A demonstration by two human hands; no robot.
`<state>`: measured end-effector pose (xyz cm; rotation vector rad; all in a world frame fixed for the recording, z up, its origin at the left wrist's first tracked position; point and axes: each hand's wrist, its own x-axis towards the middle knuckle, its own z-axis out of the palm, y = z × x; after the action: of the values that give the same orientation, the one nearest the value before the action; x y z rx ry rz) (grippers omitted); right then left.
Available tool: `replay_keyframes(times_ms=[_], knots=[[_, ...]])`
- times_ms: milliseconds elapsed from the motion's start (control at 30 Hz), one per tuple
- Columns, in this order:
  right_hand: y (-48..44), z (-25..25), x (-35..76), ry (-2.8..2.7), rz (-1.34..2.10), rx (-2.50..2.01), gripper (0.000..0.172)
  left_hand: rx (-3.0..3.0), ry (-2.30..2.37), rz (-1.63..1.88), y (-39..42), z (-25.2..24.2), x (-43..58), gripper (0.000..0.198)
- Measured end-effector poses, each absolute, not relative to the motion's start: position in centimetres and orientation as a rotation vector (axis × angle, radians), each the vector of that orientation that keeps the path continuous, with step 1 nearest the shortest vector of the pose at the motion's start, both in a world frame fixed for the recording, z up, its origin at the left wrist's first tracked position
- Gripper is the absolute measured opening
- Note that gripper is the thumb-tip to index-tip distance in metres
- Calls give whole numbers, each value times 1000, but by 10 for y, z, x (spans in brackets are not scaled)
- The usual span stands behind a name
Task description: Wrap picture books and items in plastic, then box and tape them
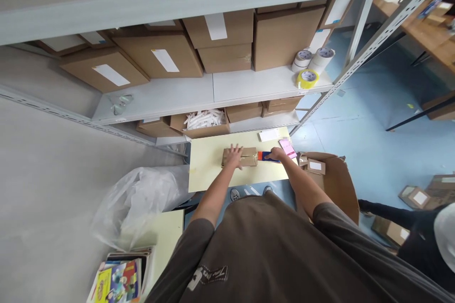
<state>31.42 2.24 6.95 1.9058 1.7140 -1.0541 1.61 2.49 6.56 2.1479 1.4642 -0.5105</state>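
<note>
A small cardboard box (249,157) lies on the pale yellow table (206,177) in front of me. My left hand (233,155) rests on the left part of its top, fingers spread. At the box's right end, my right hand (274,153) is closed round a blue and orange tape dispenser (263,156), whose orange end touches or nearly touches the box. Shiny tape shows at that end of the carton. Behind my right hand lie a phone with a pink screen (287,148) and a white slip or label pad (269,135).
Metal shelving (245,86) with large cartons stands behind the table; tape rolls (307,78) sit on its right side. An open carton (336,180) holding small boxes is to the right. Clear plastic sheeting (149,189) hangs at left. Another person (419,232) is at lower right.
</note>
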Motion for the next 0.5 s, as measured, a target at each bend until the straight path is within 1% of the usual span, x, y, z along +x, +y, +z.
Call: replay_keyframes(times_ms=[100,200,300,400,500], knots=[[20,81,310,1705,-1048,1925,88,2224,1231,-440,24,70,65,156],[15,88,308,1692,-1072,1938,88,2273,1246,-411,22,72,85,146],[13,96,312,1716,-1084,1941,85,2298,1289,-335,22,77,79,141],[19,114,320,1792,-1063,1947,79,2273,1288,-122,24,88,61,140],[35,146,322,1901,-972,1915,66,2209,1187,163,25,101,38,139]])
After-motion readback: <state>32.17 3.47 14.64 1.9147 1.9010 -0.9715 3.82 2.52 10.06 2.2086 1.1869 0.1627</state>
